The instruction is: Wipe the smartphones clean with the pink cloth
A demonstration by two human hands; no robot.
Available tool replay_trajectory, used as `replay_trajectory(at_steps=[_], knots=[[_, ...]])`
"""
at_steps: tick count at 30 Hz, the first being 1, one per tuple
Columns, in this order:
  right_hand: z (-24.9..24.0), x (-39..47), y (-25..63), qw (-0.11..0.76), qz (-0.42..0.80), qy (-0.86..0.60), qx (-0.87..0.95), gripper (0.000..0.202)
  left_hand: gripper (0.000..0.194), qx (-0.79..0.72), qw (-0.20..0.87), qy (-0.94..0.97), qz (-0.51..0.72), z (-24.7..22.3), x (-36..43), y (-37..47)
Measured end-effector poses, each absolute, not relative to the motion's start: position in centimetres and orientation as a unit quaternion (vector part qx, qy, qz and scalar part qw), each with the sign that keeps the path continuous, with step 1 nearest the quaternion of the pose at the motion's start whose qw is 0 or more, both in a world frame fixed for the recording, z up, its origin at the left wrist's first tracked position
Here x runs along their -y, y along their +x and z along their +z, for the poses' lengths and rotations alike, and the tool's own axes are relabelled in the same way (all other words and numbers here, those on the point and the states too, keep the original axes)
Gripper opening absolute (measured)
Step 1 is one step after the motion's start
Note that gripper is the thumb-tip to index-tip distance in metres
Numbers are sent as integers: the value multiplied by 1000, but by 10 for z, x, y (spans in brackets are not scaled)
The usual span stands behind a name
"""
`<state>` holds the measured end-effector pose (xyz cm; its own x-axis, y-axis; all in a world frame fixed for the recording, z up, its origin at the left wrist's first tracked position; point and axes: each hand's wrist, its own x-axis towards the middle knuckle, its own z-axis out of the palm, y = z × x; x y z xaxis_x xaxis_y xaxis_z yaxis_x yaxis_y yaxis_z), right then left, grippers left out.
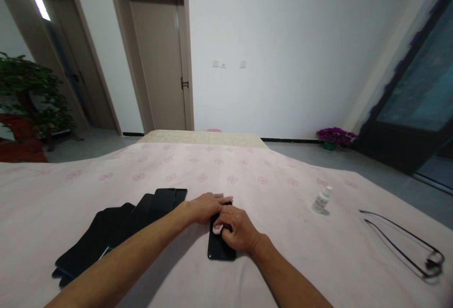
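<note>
A black phone (221, 251) lies flat on the pink-patterned cloth in front of me. Across its far end rests my left hand (207, 206), fingers stretched out and pressing near the top edge. My right hand (240, 227) is closed over the middle of the phone, gripping a small pale pink cloth (217, 228) against its surface. The rest of that cloth is hidden under the fingers. Left of the phone, several black flat phone-like slabs (141, 213) lie overlapping in a fan, partly covered by my left forearm.
A small white bottle (321, 201) stands upright on the tablecloth (276, 260) to the right. Beyond it lie black-framed glasses (399, 237) with their arms unfolded. Past the table are a closed door (159, 62), a green plant (31, 90) and purple flowers (335, 136).
</note>
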<state>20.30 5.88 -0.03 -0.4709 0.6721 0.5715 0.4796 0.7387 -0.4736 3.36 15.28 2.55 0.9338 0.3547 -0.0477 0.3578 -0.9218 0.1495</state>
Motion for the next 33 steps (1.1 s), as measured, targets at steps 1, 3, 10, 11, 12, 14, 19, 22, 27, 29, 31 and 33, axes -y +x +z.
replay_trajectory(at_steps=[1, 3, 10, 11, 12, 14, 19, 22, 27, 29, 31, 33], knots=[[0, -59, 203, 387, 126, -339, 849, 31, 59, -180, 74, 981, -15, 25, -153, 36], [-1, -58, 203, 385, 126, -340, 849, 31, 59, -185, 68, 980, -19, 26, -154, 38], [-4, -61, 205, 373, 90, -367, 848, 31, 71, -287, 43, 957, -5, 36, -157, 18], [-5, -63, 206, 374, 85, -376, 844, 31, 69, -310, 39, 950, -2, 37, -157, 13], [-6, -64, 207, 376, 80, -387, 838, 30, 68, -332, 38, 942, -1, 37, -156, 10], [-8, -66, 208, 385, 68, -416, 821, 29, 66, -368, 39, 929, -1, 36, -155, 5], [-10, -69, 214, 398, 32, -459, 794, 27, 66, -407, 58, 912, -14, 35, -147, 1], [-9, -68, 217, 394, 41, -451, 800, 25, 61, -405, 72, 911, -25, 41, -139, -2], [-10, -69, 218, 386, 38, -464, 797, 20, 51, -402, 82, 911, -33, 55, -128, -11], [-10, -71, 219, 391, 17, -497, 774, 18, 45, -410, 81, 908, -33, 58, -123, -11], [-11, -73, 222, 396, 0, -527, 752, 17, 42, -425, 76, 902, -28, 58, -117, -10], [-11, -75, 225, 394, -8, -545, 740, 18, 41, -445, 68, 893, -19, 56, -109, -8]])
